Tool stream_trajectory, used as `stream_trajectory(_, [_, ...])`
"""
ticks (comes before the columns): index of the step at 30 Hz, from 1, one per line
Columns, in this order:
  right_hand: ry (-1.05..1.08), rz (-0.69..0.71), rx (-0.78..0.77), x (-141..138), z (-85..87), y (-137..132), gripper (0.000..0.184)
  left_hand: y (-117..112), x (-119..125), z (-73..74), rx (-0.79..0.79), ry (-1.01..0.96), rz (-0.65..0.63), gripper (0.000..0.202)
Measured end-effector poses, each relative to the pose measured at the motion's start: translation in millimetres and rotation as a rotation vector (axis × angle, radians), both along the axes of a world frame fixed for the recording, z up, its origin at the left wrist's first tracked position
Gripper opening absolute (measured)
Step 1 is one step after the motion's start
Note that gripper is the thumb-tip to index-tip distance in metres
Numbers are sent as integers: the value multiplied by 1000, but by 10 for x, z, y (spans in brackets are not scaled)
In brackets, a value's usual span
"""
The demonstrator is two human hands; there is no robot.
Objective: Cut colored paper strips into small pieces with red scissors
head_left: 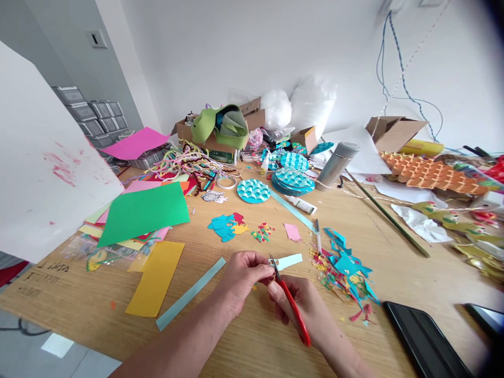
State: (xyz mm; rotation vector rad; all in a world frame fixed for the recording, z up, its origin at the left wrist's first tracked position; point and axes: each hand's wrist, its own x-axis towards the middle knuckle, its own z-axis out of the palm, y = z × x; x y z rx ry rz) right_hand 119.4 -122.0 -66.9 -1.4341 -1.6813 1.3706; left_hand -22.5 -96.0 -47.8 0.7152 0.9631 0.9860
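Red-handled scissors (293,307) are in my right hand (301,299), their blades pointing up and away from me. My left hand (246,275) pinches a pale blue paper strip (289,261), which sticks out to the right behind the blades. The strip's near end is hidden by my fingers. On the table to the left lies a longer light blue strip (191,294). Beyond my hands are blue, red and yellow paper fish (223,227), a pile of tiny coloured paper bits (262,232) and a pink paper piece (292,232).
Blue paper scraps (348,262) and a pen (318,236) lie to the right. A glue tube (302,205), blue wave-patterned discs (254,191) and a grey flask (337,165) stand farther back. Coloured sheets (145,212) are at left, a black tablet (427,338) at right.
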Motion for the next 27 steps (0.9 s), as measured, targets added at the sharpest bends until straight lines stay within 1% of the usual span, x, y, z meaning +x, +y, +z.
stream_trajectory(7, [21, -33, -69, -1, 10, -15, 50, 6, -8, -14, 16, 14, -2, 12])
stream_trajectory(17, [-6, -48, -62, 1, 7, -11, 51, 2, 1, -4, 7, -4, -35, 14])
stream_trajectory(23, [-15, -56, -65, 5, -13, -12, 51, 10, -7, -30, 38, 23, -12, 13])
stream_trajectory(27, [-4, -47, -49, 9, -13, -8, 51, 13, -6, -25, 30, 18, -7, 13])
